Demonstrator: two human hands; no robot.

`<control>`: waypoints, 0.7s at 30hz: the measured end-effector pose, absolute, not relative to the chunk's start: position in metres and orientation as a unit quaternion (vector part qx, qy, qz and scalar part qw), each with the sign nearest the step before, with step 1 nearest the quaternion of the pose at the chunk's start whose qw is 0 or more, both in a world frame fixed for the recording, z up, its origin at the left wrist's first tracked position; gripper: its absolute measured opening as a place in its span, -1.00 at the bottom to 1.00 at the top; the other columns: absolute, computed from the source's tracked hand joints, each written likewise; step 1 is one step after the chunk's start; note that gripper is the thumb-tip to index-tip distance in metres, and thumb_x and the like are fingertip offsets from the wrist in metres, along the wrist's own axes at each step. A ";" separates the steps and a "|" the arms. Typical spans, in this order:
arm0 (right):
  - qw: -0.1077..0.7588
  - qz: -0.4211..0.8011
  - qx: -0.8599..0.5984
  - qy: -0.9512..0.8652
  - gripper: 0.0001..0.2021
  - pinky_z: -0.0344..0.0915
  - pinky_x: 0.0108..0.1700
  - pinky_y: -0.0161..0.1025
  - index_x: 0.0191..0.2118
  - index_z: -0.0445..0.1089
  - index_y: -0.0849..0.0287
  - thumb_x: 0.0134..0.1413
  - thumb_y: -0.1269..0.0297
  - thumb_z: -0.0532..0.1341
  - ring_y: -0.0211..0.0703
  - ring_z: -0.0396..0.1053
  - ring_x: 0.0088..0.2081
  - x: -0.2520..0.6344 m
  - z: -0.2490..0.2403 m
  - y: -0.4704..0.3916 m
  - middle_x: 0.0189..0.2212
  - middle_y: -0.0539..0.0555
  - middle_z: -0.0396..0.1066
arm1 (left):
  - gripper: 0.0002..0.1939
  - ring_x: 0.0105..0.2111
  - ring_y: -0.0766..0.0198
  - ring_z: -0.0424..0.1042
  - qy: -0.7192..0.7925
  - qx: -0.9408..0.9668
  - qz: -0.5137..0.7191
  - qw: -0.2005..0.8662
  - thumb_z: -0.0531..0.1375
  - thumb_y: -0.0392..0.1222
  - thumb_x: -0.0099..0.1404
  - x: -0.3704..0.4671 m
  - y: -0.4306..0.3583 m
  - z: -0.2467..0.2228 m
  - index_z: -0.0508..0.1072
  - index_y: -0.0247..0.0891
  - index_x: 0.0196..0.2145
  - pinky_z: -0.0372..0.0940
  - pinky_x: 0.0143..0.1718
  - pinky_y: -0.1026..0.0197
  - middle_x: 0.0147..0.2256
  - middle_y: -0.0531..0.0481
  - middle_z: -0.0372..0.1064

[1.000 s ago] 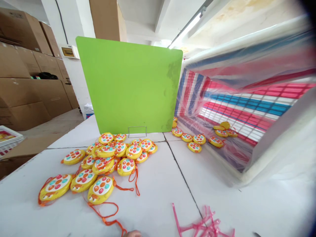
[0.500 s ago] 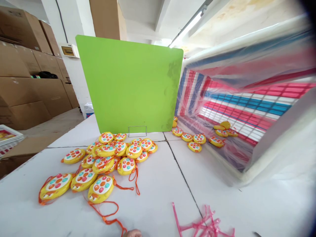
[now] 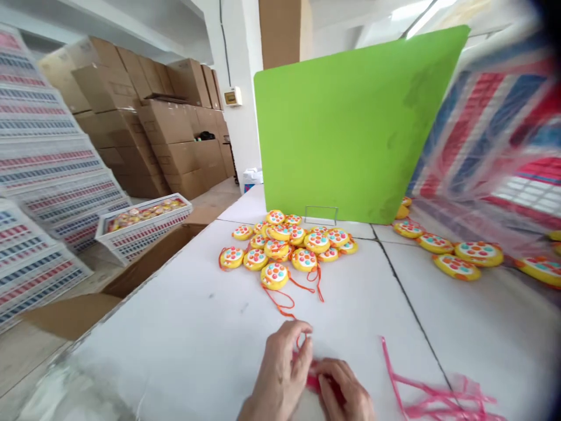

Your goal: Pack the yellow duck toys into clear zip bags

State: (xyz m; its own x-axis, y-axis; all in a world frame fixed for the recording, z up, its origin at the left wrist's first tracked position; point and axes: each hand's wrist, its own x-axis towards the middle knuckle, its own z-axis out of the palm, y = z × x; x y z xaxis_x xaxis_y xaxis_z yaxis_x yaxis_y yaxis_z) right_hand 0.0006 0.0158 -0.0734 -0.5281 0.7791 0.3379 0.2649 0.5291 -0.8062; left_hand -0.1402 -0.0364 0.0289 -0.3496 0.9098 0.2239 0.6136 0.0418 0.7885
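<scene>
My left hand (image 3: pixel 280 365) is closed low over the white table, its thumb and fingers round a pink plastic strip (image 3: pixel 313 381). A bit of orange cord (image 3: pixel 300 339) shows between its thumb and forefinger. Close beside it on the right, my right hand (image 3: pixel 345 390) pinches the same pink strip. Much of the strip is hidden by my fingers. Beyond my hands lies a heap of yellow animal-shaped toys (image 3: pixel 274 275) with coloured buttons and orange cords. One toy's cord trails from the heap toward my left hand.
A tangle of pink strips (image 3: pixel 432 397) lies at the right. Behind the heap stands a green board (image 3: pixel 346 140). More toys (image 3: pixel 456 266) lie by a plastic-lined striped crate (image 3: pixel 464 128). At the left are an open carton (image 3: pixel 149 266), a toy-filled basket (image 3: pixel 144 234) and stacked crates (image 3: pixel 48 152).
The view has swung left and tilted, bringing the stacked crates into sight. Both my hands now show, together on a pink strip; before, only a fingertip showed at the bottom edge.
</scene>
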 end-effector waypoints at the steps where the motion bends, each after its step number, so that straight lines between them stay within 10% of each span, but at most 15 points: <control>1: 0.358 0.355 -0.324 -0.801 -0.80 0.36 -0.21 -0.30 -0.32 0.39 0.09 0.21 0.22 0.05 -0.16 0.43 -0.27 0.002 -0.070 0.016 -0.33 0.07 0.45 | -0.78 -0.30 0.26 0.48 0.706 0.537 0.432 0.165 0.01 -0.16 0.35 -0.144 -0.049 0.032 0.43 -0.24 -0.21 0.38 -0.29 0.35 -0.29 -0.06 0.48; 11: 0.344 0.321 -0.340 -0.814 -0.74 0.38 -0.30 -0.33 -0.18 0.38 0.13 0.17 0.13 0.04 -0.11 0.48 -0.25 0.013 -0.027 0.008 -0.22 0.12 0.49 | -0.49 0.12 0.00 0.28 0.755 0.534 0.382 0.006 0.13 -0.10 0.27 -0.141 -0.166 -0.075 0.23 -0.31 0.14 0.29 0.09 0.03 0.10 -0.29 0.29; 21: 0.292 0.295 -0.329 -0.848 -0.67 0.38 -0.12 -0.13 -0.15 0.41 0.10 0.04 0.11 0.04 -0.05 0.47 -0.14 0.012 0.006 0.027 -0.19 0.12 0.52 | -0.52 0.02 0.04 0.36 0.764 0.485 0.426 -0.002 0.08 -0.08 0.30 -0.125 -0.159 -0.072 0.26 -0.41 0.10 0.31 0.06 0.00 0.01 -0.31 0.36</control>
